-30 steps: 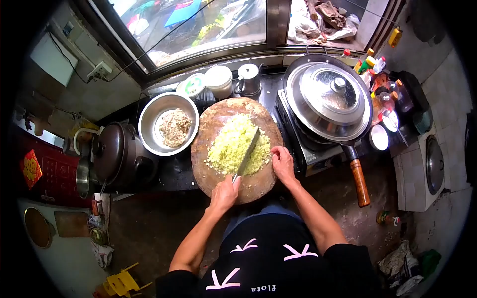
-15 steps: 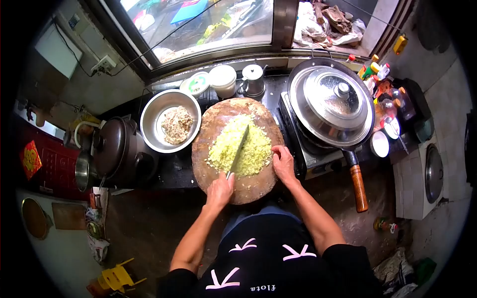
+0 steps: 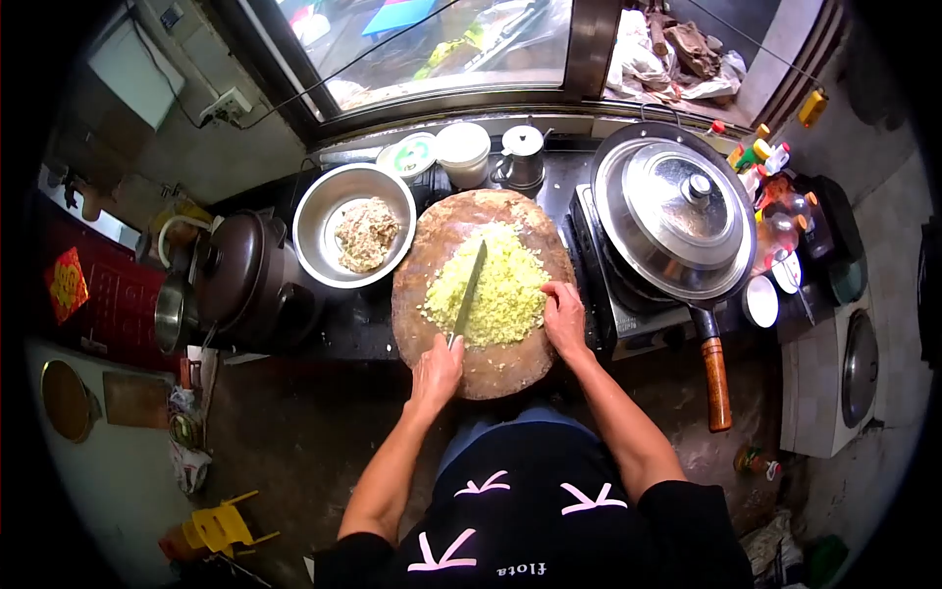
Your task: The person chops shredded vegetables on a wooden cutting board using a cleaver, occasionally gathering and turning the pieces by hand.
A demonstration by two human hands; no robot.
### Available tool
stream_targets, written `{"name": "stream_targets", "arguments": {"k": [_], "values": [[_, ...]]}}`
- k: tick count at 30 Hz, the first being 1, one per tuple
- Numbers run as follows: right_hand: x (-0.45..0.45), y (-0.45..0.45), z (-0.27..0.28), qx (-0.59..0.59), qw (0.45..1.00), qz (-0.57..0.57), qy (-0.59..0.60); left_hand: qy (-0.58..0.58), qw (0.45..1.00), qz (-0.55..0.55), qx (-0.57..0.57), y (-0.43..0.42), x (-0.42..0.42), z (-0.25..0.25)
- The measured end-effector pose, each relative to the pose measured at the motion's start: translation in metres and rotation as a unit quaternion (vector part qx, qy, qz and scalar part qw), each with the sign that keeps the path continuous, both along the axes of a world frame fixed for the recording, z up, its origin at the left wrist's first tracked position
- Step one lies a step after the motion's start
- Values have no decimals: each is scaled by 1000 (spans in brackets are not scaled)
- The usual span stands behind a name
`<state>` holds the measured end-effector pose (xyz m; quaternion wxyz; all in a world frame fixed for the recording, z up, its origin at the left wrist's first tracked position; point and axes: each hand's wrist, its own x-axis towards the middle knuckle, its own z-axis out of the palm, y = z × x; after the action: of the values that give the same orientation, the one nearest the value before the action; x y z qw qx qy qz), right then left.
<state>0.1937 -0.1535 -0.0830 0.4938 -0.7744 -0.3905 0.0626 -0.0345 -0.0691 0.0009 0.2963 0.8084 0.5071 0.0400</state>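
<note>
My left hand (image 3: 437,373) grips the handle of a kitchen knife (image 3: 470,293), its blade pointing away from me over a pile of finely chopped pale green-yellow vegetable (image 3: 510,285). Under the pile is a round wooden chopping board (image 3: 422,245) with a worn surface. At the pile's right edge, my right hand (image 3: 564,319) has loosely bent fingers touching the board or the outermost bits. Nothing shows in that hand. Left of the board, a steel bowl (image 3: 312,236) holds a lump of minced-meat-like mixture (image 3: 366,236).
On the right, a lidded wok (image 3: 677,211) sits on a stove, its wooden handle (image 3: 717,383) jutting toward me. A dark lidded pot (image 3: 235,270) stands at left. Behind the board are a white tub (image 3: 463,152) and a metal jug (image 3: 522,157). Bottles (image 3: 780,221) crowd the far right.
The whole view has shifted, so the counter appears further right. Relative to the board, the knife has moved a little left across the pile. My right hand stays by the pile's right edge.
</note>
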Motion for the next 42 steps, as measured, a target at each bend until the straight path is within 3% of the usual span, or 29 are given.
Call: {"name": "stream_targets", "arguments": {"k": [3,6,8,10,13,16,17,21,26,29,32,36,40,42], "values": [[3,14,-1,-22,999,47,-18,19,999,-28,-12,10,-5,11],[-5,35,10,22,996,56,-69,-24,999,46,10,-2,-7,21],[-11,46,-5,0,989,103,-106,26,998,48,4,3,-9,-11],[-16,55,-3,-12,973,145,-177,36,999,25,-9,13,-11,-5],[-18,52,1,-5,984,133,-122,-21,997,73,-30,6,-17,33],[-22,49,8,5,986,125,-109,-47,994,99,-23,-4,-18,-6],[-23,47,7,6,985,134,-107,-7,998,58,-34,-1,-19,-18],[-23,41,8,37,989,124,-76,-14,996,75,-36,-8,-17,22],[-25,35,11,35,989,129,-64,16,998,56,-32,-9,-6,-8],[-22,28,12,33,991,124,-49,0,999,37,-30,-6,-8,27],[-21,32,5,27,991,125,-40,-40,997,70,-18,-24,-1,14],[-23,30,4,25,989,141,-36,14,1000,-5,-23,-14,0,3],[-23,31,6,31,991,128,-10,-42,999,34,-3,-35,5,11],[-23,27,7,25,991,134,4,-6,1000,13,-7,-38,6,-5]]}}
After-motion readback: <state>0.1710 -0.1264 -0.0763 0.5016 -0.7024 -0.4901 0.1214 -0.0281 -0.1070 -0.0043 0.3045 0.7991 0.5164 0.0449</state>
